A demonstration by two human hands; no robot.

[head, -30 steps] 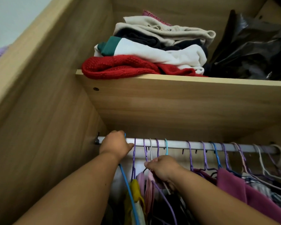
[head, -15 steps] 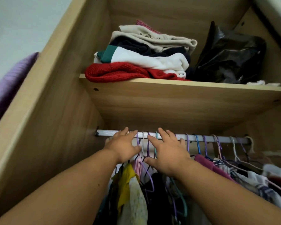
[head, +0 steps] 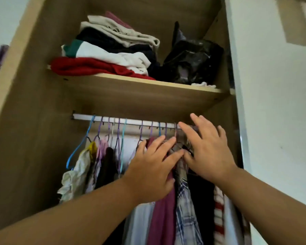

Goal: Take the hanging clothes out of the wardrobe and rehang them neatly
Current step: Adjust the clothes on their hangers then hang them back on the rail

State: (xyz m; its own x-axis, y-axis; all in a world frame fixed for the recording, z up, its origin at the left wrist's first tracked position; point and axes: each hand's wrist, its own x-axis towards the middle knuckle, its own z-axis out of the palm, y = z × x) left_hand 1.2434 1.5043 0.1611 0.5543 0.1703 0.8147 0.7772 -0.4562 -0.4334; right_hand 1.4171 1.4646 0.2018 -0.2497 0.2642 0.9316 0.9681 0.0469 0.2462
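Observation:
A white rail (head: 132,121) runs across the wooden wardrobe under a shelf, with several wire hangers hooked over it. At its left hang a blue hanger (head: 79,147), a yellow and cream garment (head: 78,170) and dark clothes. My left hand (head: 152,167) has its fingers straight and lies on the maroon garment (head: 162,221) in the right group. My right hand (head: 206,151), fingers spread and straight, reaches to the rail's right end in front of dark clothes. A blue plaid shirt (head: 185,213) hangs between the hands. The hangers behind both hands are hidden.
The shelf (head: 143,92) above the rail carries a stack of folded clothes (head: 106,50), red at the bottom, and a black plastic bag (head: 193,61). The wardrobe's left side panel (head: 25,121) stands close. A white wall (head: 276,103) is at the right.
Both hands have left the rail's left part and moved right to the right group of clothes. The left group now hangs in plain sight. The camera has pulled back.

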